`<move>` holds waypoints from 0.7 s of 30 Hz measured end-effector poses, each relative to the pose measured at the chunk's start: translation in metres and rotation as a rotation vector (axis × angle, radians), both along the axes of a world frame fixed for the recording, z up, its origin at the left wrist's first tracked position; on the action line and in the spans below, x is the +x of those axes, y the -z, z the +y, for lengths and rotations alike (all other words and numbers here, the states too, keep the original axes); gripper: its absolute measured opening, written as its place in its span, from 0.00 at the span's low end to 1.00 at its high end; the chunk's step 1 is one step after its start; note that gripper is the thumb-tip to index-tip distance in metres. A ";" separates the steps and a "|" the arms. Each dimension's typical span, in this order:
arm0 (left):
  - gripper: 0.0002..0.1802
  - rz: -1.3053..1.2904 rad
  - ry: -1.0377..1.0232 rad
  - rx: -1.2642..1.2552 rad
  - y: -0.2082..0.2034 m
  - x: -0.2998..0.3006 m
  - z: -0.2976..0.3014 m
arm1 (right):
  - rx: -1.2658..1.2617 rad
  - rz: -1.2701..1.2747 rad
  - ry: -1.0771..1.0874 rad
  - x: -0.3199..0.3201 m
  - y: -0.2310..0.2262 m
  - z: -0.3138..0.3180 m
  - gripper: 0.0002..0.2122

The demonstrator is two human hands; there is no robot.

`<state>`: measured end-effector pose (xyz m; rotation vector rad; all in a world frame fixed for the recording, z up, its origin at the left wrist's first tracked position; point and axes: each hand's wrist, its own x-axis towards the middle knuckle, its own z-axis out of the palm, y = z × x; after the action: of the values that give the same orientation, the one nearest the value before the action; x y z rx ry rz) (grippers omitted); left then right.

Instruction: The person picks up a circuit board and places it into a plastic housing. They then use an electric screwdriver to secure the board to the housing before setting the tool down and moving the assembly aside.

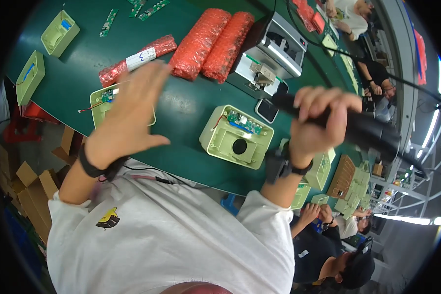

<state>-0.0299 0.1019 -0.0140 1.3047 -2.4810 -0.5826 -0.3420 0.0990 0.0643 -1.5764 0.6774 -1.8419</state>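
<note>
- The right hand (314, 128) has a closed grip around a black powered screwdriver (348, 123), fist wrapped about the barrel, tool raised above the green table (186, 105) and lying roughly level.
- The left hand (132, 110) is open, fingers spread, holding nothing; it hovers over a pale green plastic housing (99, 105) with a small circuit board and red wire at its upper corner.
- A second pale green housing (236, 136) lies open side up on the table between the hands, just below the screwdriver, with a circuit board along its far edge and a round hole in its floor.
- Judged handling: the housing looks light, stiff, thin-walled; best gripped by its outer walls, keeping clear of the board and wires, which appear fragile. The screwdriver seems heavier and rigid, with a cable trailing from its rear.
- Red bubble-wrapped rolls (211, 41) lie beyond, well apart from both hands.
- Hidden: the screwdriver tip is blurred; the left hand covers most of the housing beneath it; whether screws are seated cannot be told.
</note>
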 end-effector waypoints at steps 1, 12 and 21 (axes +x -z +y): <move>0.74 -0.125 -0.096 0.009 -0.002 0.016 0.001 | 0.000 -0.005 0.013 -0.001 0.003 -0.010 0.07; 0.58 0.015 -0.020 -0.056 -0.020 0.034 0.001 | 0.246 -0.016 0.204 -0.004 0.003 -0.026 0.05; 0.56 0.069 0.264 -0.152 -0.059 -0.019 0.002 | 0.041 0.192 -0.240 0.046 -0.080 0.046 0.12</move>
<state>-0.0490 0.1043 0.0453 0.8941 -2.6009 -0.4753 -0.2959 0.1445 0.1444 -1.7404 0.5778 -1.5079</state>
